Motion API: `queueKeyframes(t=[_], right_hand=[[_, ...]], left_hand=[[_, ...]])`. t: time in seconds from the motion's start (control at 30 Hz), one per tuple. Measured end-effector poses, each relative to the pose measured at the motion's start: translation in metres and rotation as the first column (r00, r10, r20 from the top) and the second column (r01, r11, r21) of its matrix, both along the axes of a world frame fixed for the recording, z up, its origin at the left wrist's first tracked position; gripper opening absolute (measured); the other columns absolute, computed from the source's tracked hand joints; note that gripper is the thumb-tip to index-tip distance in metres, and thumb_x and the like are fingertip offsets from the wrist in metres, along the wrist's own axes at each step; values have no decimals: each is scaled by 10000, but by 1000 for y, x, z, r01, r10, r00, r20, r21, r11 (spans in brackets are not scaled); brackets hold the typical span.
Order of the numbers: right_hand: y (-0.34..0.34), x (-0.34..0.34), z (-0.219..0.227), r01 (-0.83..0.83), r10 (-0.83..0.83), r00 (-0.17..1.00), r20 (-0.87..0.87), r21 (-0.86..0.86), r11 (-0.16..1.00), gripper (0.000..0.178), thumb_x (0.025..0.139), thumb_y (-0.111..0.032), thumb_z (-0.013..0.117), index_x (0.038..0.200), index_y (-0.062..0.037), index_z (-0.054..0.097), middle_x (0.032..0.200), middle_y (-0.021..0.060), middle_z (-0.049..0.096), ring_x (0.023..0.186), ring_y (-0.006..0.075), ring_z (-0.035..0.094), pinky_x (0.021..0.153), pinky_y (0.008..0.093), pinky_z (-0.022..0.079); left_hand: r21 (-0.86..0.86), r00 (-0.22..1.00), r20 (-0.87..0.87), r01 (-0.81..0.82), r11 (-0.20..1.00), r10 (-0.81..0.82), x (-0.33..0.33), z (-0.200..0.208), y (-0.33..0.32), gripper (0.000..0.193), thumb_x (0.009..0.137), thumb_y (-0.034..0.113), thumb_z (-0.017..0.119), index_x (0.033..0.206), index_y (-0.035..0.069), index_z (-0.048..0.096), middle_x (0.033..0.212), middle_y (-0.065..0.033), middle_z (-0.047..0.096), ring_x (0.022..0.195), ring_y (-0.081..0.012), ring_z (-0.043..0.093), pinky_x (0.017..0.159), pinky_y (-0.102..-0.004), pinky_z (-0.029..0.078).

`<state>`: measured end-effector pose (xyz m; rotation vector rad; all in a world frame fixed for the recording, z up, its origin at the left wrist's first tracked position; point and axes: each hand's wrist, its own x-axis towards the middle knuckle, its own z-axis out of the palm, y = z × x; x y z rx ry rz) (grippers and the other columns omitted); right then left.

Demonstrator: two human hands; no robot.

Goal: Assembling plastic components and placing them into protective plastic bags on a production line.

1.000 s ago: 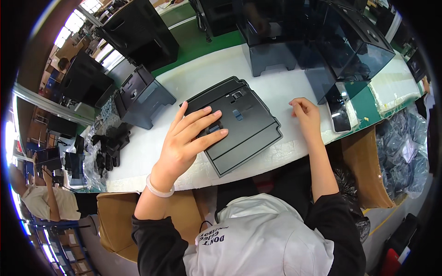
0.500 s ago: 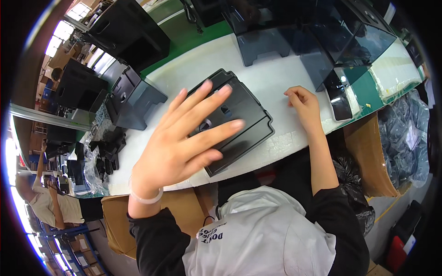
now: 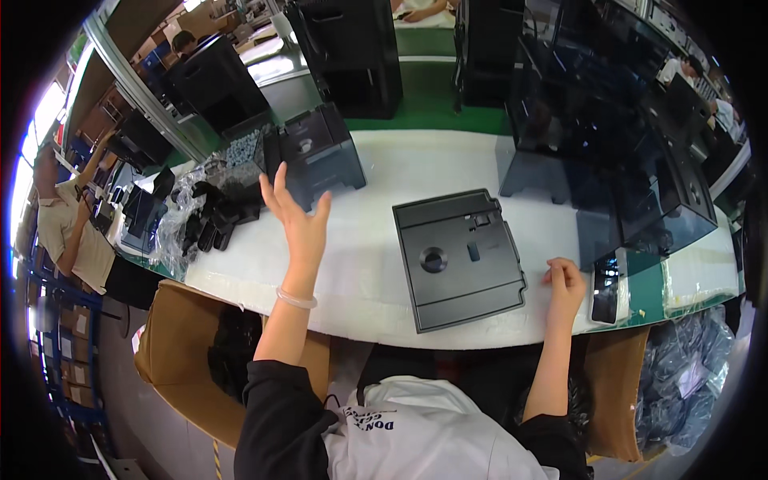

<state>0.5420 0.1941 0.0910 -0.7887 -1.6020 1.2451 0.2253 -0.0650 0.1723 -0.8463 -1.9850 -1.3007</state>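
A flat dark-grey plastic panel (image 3: pixel 460 292) lies on the white tabletop (image 3: pixel 364 272); a round recess and small slots show on it. My left hand (image 3: pixel 298 220) is raised left of the panel, its fingers spread and nothing in them. Just beyond it stands a smoky translucent plastic housing (image 3: pixel 336 156). To the panel's right my right hand (image 3: pixel 566 284) rests at the tabletop, fingers curled in, with no object visible in them. A black phone-like slab (image 3: pixel 606 292) lies close beside that hand.
Large smoky plastic housings (image 3: pixel 592 144) stand at the right back. Black parts (image 3: pixel 216 216) and clear plastic wrap (image 3: pixel 172 220) sit at the left. Below the front edge are a cardboard box (image 3: pixel 180 352) and another box (image 3: pixel 616 392) near clear plastic bags (image 3: pixel 684 384).
My left hand has moved away from above the panel toward the left housing. The panel now lies fully uncovered. My right hand stays curled beside it. The view has shifted.
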Motion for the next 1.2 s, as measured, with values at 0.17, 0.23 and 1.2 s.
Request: queueKeyframes(t=[0.17, 0.23, 1.2], right_hand=[[12, -12, -9, -27, 28, 998, 47, -34, 999, 153, 909, -124, 568, 850, -1, 635, 680, 2, 546, 622, 75, 498, 591, 217, 391], [12, -8, -10, -33, 35, 998, 52, -34, 999, 156, 907, -127, 580, 842, 4, 635, 685, 3, 552, 617, 73, 501, 583, 215, 392], [0, 36, -13, 45, -35, 990, 134, -75, 996, 101, 902, -55, 572, 865, 19, 629, 784, 24, 617, 617, 62, 527, 562, 205, 452]], left_hand=[[-2, 984, 123, -128, 992, 127, -54, -34, 25, 808, 664, 67, 804, 1352, 105, 382, 1450, -172, 287, 1391, -423, 131, 1100, -457, 242], [-19, 974, 142, -174, 984, 175, -72, -39, 33, 760, 627, 57, 827, 1268, 95, 421, 1362, -129, 381, 1347, -377, 238, 1074, -440, 278], [-8, 981, 125, 153, 988, -150, -158, -15, 106, 706, 546, -1, 834, 1164, 71, 501, 1139, -87, 570, 1059, -225, 557, 944, -336, 438]])
